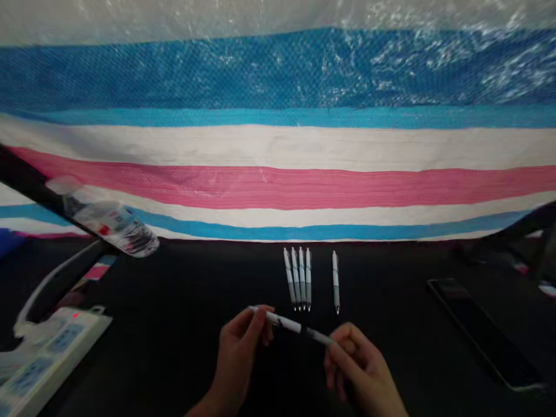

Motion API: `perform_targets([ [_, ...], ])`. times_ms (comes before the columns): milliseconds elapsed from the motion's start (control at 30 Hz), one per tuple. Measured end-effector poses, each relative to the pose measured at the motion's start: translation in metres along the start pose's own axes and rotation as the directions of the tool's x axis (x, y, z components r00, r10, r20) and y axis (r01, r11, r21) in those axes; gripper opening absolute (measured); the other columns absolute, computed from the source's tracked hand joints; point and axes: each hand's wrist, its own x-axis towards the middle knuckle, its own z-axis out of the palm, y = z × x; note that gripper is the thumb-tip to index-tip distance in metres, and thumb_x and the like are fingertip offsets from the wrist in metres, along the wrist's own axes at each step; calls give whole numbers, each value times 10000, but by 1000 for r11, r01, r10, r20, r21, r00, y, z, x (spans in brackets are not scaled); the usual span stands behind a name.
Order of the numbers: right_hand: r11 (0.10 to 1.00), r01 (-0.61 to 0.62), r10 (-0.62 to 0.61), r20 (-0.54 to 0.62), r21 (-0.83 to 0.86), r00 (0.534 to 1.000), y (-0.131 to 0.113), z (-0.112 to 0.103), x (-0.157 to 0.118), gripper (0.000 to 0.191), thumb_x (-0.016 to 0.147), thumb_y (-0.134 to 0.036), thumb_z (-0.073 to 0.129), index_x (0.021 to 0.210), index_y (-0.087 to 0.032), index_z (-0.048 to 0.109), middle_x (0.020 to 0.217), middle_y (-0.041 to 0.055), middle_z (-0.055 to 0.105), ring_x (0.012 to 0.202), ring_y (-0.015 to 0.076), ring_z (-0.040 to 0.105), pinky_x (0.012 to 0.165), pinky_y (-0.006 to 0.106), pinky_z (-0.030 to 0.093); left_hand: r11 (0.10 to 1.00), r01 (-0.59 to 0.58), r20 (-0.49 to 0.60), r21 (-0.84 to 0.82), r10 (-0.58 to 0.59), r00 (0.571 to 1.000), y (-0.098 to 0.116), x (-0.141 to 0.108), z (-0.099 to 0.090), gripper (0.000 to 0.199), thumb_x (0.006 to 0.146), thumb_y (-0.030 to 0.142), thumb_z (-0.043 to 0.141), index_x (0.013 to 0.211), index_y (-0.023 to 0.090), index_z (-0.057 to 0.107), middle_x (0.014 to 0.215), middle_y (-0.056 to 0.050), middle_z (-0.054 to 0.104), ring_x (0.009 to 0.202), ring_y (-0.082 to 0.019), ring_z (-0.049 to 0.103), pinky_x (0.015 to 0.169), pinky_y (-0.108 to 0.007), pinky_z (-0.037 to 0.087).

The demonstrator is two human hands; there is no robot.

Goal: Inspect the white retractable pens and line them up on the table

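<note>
Left grip pinched white pen barrel, right grip grey front section; we apparently were joining or parting them; next move needed alignment.

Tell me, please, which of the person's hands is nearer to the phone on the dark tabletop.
The right hand: it is to the left of the phone, not touching it. The left hand is farther left, beyond the right one.

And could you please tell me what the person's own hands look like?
The left hand and right hand are both bare, without gloves. No sleeve, watch or bracelet shows, and I see no rings; blur hides finer marks.
</note>
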Motion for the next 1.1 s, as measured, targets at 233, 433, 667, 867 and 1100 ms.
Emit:
perform_targets([
  [233, 987, 54, -18, -227, 151, 974, -7, -4, -2, 351, 765, -452, 780, 770, -193, 543, 548, -53, 566, 413, 59, 450, 399, 165, 259, 999, -23, -81, -46, 19, 997, 8, 2, -3, 392, 714, 510, 788, 803, 129, 771, 577, 3, 591, 572, -112, 481, 535, -219, 385],
  [433, 974, 82, -24, -268, 210, 963, -7, -3, -4, 339, 743, -429, 797, 763, -190, 557, 526, -56, 543, 411, 48, 411, 422, 180, 229, 996, -4, -128, -86, -7, 992, 13, 5, -1, 420, 635, 517, 837, 766, 123, 775, 569, 2, 595, 556, -111, 489, 520, -217, 395],
  [667, 983, 54, -12, -228, 176, 974, -7, -3, -4, 341, 769, -453, 776, 771, -197, 550, 544, -53, 564, 425, 62, 441, 422, 179, 273, 996, 18, -106, -88, -28, 994, 11, 4, -2, 437, 641, 522, 830, 789, 114, 776, 581, -8, 605, 554, -114, 500, 515, -221, 399],
  [867, 997, 67, -68, -41, -35, 997, -7, 5, -1, 343, 818, -490, 727, 837, -185, 569, 712, 24, 671, 577, 140, 630, 480, 218, 455, 999, 47, 7, -10, -47, 999, 1, -3, 1, 416, 724, 516, 775, 847, 119, 767, 594, -19, 624, 563, -124, 527, 535, -230, 420],
  [1100, 981, 95, -88, 49, -171, 995, -2, 4, 3, 374, 853, -540, 663, 950, -187, 590, 879, 111, 739, 763, 221, 708, 540, 269, 546, 998, 6, 61, 68, -11, 998, -2, -4, 0, 373, 738, 492, 772, 872, 145, 743, 584, 2, 617, 541, -119, 521, 523, -223, 428],
])
